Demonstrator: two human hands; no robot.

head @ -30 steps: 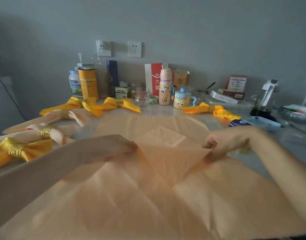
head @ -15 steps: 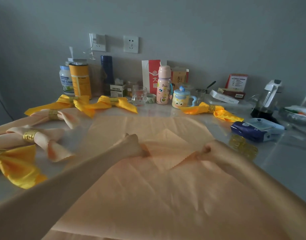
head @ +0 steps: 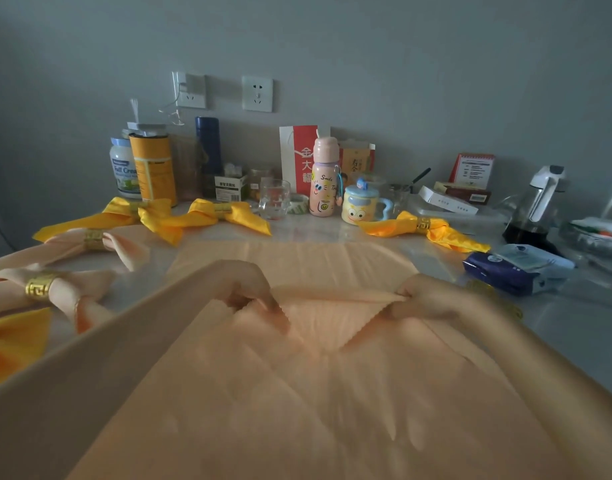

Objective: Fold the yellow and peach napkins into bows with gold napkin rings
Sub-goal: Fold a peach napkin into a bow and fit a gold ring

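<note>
the peach napkin [head: 315,403] lies spread over the near part of the table [head: 574,334], its far corner turned back toward the person as a pointed flap [head: 327,322], with a fold line running between the two hands. risk, as judged: the near cloth is loose and creased, so an uneven pull at the fold would skew it and leave the bow lopsided; the cloth may also slide on the smooth top and let the fold open if either pinch eases. left hand [head: 249,292]: knuckles up, fingers curled down, pinching the left end of the fold. right hand [head: 432,299]: likewise curled, thumb and fingers nipping the right end. both forearms reach in from the near corners. just behind the right wrist a gold ring [head: 482,288] lies partly hidden; a sweep of that arm could knock it. to the left, a yellow bow [head: 13,344] and two finished peach bows [head: 38,289] sit close to the left forearm, liable to be dragged. three yellow bows [head: 221,212] lie at the back, before a glass [head: 274,199] and a pink bottle [head: 323,178].
</note>
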